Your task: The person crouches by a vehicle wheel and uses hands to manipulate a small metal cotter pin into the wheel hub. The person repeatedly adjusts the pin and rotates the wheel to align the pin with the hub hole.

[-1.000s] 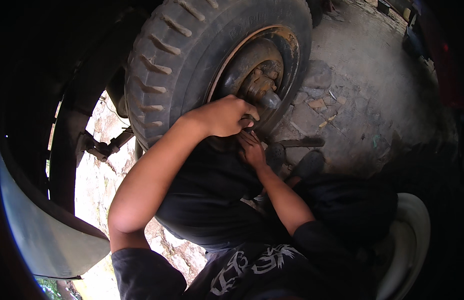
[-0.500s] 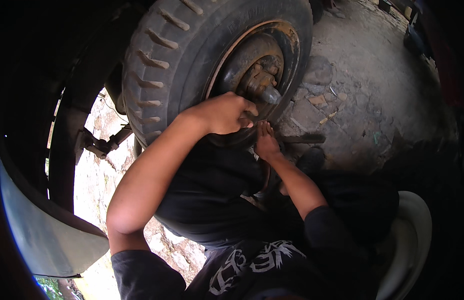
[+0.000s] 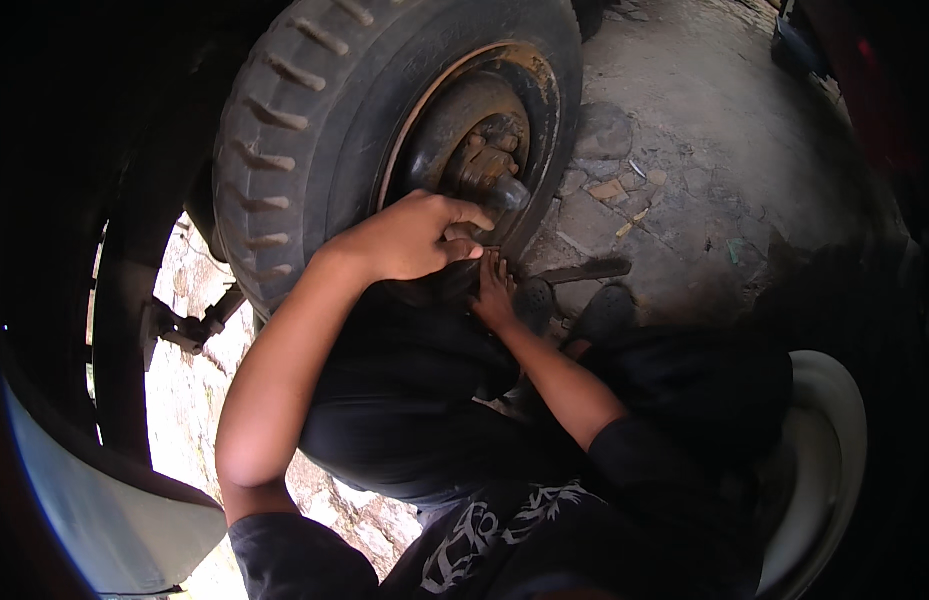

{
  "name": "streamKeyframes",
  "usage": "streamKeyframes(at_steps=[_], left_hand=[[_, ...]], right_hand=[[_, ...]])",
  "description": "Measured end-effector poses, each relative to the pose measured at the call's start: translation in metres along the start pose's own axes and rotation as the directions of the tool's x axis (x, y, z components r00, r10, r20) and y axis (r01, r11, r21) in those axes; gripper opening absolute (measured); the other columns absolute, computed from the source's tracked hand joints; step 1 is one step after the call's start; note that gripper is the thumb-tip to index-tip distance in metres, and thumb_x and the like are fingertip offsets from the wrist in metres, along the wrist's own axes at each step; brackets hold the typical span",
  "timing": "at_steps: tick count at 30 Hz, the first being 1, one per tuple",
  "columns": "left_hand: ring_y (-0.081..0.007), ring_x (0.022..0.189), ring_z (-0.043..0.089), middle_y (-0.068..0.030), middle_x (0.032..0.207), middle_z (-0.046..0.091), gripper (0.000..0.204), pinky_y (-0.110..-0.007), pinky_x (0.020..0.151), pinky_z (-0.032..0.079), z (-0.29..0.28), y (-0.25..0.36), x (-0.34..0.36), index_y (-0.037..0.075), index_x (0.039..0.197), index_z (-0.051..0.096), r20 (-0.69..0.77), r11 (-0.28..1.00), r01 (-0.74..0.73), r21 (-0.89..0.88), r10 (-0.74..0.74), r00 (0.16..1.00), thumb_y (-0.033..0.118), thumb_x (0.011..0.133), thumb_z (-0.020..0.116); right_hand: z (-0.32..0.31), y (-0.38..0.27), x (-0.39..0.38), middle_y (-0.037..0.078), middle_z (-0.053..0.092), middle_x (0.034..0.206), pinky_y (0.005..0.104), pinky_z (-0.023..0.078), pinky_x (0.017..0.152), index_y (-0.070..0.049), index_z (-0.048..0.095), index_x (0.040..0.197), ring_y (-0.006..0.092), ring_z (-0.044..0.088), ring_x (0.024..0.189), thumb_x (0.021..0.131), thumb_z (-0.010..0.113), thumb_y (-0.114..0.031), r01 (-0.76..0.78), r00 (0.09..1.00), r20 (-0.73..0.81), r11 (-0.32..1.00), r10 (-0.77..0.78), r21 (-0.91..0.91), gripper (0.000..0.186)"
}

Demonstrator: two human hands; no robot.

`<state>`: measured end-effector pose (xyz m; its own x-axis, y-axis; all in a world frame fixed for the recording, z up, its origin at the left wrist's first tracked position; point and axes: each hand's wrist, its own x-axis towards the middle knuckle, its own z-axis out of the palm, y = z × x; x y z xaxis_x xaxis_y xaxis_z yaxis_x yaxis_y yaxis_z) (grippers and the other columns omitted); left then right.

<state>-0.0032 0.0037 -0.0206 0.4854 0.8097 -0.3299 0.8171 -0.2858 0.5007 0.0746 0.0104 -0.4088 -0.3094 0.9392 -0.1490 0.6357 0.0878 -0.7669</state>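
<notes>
A large truck wheel stands upright before me, with a worn black tyre (image 3: 334, 130) of deep tread and a rusty rim (image 3: 399, 140). At its centre is a greasy hub (image 3: 484, 165) with a greyish cap-like end (image 3: 509, 193). My left hand (image 3: 414, 238) is at the lower part of the rim, below the hub; its index finger and thumb are apart, nothing shows between them, and the other fingers are hidden. Just right of it, my right hand (image 3: 496, 292) has its fingers stretched out against the lower edge of the wheel.
A dark flat bar (image 3: 582, 271) lies on the ground beside my dark shoes (image 3: 602, 312). Stones and broken chips (image 3: 609, 190) are scattered on the dusty floor (image 3: 694, 130). A white curved plastic seat (image 3: 829, 420) is at the lower right. Dark vehicle parts (image 3: 189, 330) stand at left.
The view has shifted, so the wheel sits further left in the picture. Both hands keep nearly the same places at the lower rim. More of my shoes shows.
</notes>
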Motion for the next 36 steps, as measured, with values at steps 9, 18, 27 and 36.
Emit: streamKeyframes(at_steps=[9, 18, 27, 36], left_hand=[[-0.037, 0.127, 0.074, -0.0219, 0.133, 0.077, 0.038, -0.043, 0.11, 0.056, 0.005, -0.007, 0.007, 0.0, 0.139, 0.071, -0.002, 0.995, -0.069, 0.072, 0.07, 0.998, 0.014, 0.104, 0.075], [-0.0336, 0.122, 0.077, -0.024, 0.125, 0.079, 0.037, -0.042, 0.107, 0.056, 0.008, -0.002, 0.008, 0.001, 0.139, 0.071, 0.012, 0.999, 0.012, 0.049, -0.012, 1.0, 0.008, 0.103, 0.073], [-0.0379, 0.121, 0.075, -0.0236, 0.126, 0.078, 0.047, -0.043, 0.11, 0.055, 0.012, -0.006, 0.007, 0.002, 0.14, 0.071, 0.049, 0.993, -0.071, 0.096, 0.066, 0.997, -0.007, 0.094, 0.062], [-0.0337, 0.12, 0.076, -0.0245, 0.12, 0.079, 0.059, -0.041, 0.11, 0.056, 0.006, -0.003, 0.007, 0.0, 0.142, 0.069, 0.04, 0.998, -0.058, 0.02, 0.057, 0.998, -0.014, 0.087, 0.055]], right_hand=[[-0.033, 0.024, 0.024, 0.026, 0.006, 0.184, 0.0604, 0.015, 0.136, -0.002, 0.001, 0.177, 0.0422, 0.005, 0.171, 0.095, 0.077, -0.029, 0.043, 0.993, -0.107, 0.998, -0.039, 0.034, 0.114], [-0.049, 0.022, 0.036, 0.029, 0.002, 0.183, 0.0506, 0.015, 0.139, 0.002, -0.002, 0.175, 0.042, 0.004, 0.171, 0.094, 0.077, -0.032, 0.057, 0.992, -0.112, 0.998, -0.057, 0.002, 0.118], [-0.074, 0.014, 0.065, 0.035, 0.004, 0.181, 0.0474, 0.016, 0.139, 0.01, 0.0, 0.172, 0.0469, 0.004, 0.17, 0.092, 0.078, -0.029, -0.004, 0.975, -0.218, 0.992, 0.033, 0.129, 0.119], [-0.026, -0.011, 0.008, 0.037, 0.007, 0.179, 0.0479, 0.016, 0.139, 0.011, 0.003, 0.172, 0.0499, 0.005, 0.169, 0.088, 0.081, -0.028, 0.083, 0.988, -0.141, 0.984, -0.061, 0.156, 0.121]])
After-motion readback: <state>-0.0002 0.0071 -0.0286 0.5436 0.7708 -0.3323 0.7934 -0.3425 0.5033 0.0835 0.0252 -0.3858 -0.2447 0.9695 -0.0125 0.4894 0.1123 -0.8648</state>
